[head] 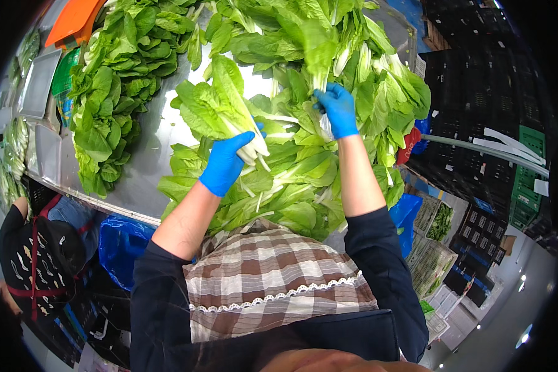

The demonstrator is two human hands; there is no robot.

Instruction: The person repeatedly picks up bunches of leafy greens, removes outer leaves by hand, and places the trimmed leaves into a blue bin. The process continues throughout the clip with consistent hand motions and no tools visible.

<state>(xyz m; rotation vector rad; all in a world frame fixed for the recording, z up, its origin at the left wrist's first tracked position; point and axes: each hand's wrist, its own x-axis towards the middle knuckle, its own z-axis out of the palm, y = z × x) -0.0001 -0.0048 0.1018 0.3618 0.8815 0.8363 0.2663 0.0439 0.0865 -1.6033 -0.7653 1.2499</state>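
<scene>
My left hand (228, 158), in a blue glove, grips a bunch of leafy greens (223, 107) by its pale stalks, leaves pointing up and to the left. To the right, my right hand (337, 107), also blue-gloved, pinches the white stalk end of another leafy green (320, 56), whose leaves are blurred. Beneath and around both hands a large loose heap of leafy greens (297, 172) spreads over the metal table (153, 139). A long row of greens (102, 125) lies stacked at the table's left side.
An orange tray (72, 23) and a grey plastic tray (41, 83) stand at the far left. Blue bags (123, 246) hang by the table's near edge. A co-worker (42, 260) is at lower left. Black crates (465, 97) are stacked at right, beside a metal bar (483, 149).
</scene>
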